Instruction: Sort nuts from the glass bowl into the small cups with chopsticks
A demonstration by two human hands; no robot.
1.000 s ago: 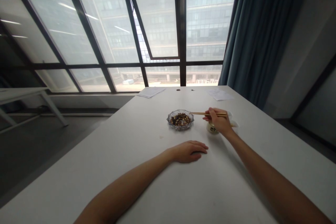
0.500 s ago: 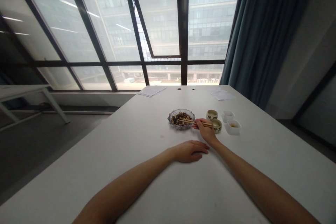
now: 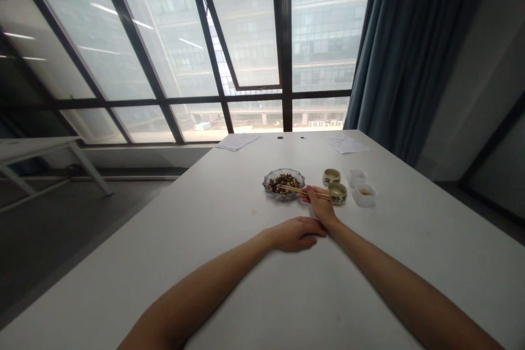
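Right hand (image 3: 320, 205) has shifted left off the cups: wooden chopsticks (image 3: 305, 192) now reach over the glass dish (image 3: 271, 190), tips in the dark food pieces (image 3: 284, 182). Fingers closed round the sticks; can't tell if the tips grip a piece. Left hand (image 3: 296, 234) lies flat, fingers extended, just beside the right wrist. Ceramic cups (image 3: 338, 193) (image 3: 331, 176) sit right of the right hand, the nearer one just beside it; small white dishes (image 3: 365, 195) (image 3: 356, 178) beyond. Glass dish sits well apart from the white table's (image 3: 172, 229) left and far edges.
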